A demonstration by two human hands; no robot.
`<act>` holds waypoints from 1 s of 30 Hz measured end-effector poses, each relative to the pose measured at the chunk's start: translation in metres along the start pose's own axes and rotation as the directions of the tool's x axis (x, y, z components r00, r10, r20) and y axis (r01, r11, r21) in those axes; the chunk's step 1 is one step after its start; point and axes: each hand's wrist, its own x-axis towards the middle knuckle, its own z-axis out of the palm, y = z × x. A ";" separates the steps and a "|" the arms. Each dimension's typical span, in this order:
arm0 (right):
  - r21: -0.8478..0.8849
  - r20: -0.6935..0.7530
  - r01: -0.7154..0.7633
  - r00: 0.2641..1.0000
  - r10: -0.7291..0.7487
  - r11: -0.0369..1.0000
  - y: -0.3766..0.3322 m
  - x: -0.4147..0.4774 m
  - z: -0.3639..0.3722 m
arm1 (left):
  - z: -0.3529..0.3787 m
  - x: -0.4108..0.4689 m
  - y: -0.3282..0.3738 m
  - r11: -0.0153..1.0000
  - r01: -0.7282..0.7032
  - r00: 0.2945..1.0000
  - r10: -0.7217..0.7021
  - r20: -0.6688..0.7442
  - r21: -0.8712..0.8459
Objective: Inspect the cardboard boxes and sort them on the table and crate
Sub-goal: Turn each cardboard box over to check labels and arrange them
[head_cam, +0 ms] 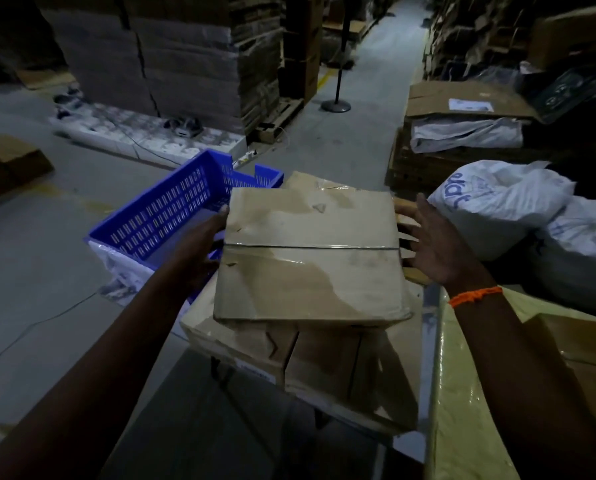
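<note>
A taped cardboard box [310, 258] with stained flaps lies on top of other cardboard boxes [324, 362] stacked in front of me. My left hand [199, 247] presses against the box's left side. My right hand [435, 240], with an orange thread on the wrist, is at the box's right side with fingers spread, touching its edge. A blue plastic crate [158, 209] stands to the left, just behind my left hand, and looks empty inside.
White filled sacks [518, 216] lie to the right. A plastic-wrapped surface [462, 393] is at the lower right. Tall pallets of flattened cardboard [172, 57] stand behind the crate. An aisle with a pole stand [336, 102] runs ahead.
</note>
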 end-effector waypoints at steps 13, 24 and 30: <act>0.181 -0.052 0.393 0.919 -0.391 0.901 0.036 -0.042 0.010 | -0.014 -0.028 -0.022 0.898 -0.114 0.993 0.100 -0.056 -0.424; 0.239 -0.042 0.425 0.903 -0.428 0.873 0.079 -0.054 0.008 | -0.013 -0.046 -0.054 0.912 -0.173 0.984 0.140 -0.113 -0.371; 0.256 -0.125 0.397 0.918 -0.377 0.881 0.090 -0.055 0.000 | -0.009 -0.058 -0.050 0.926 -0.232 0.972 0.205 -0.119 -0.297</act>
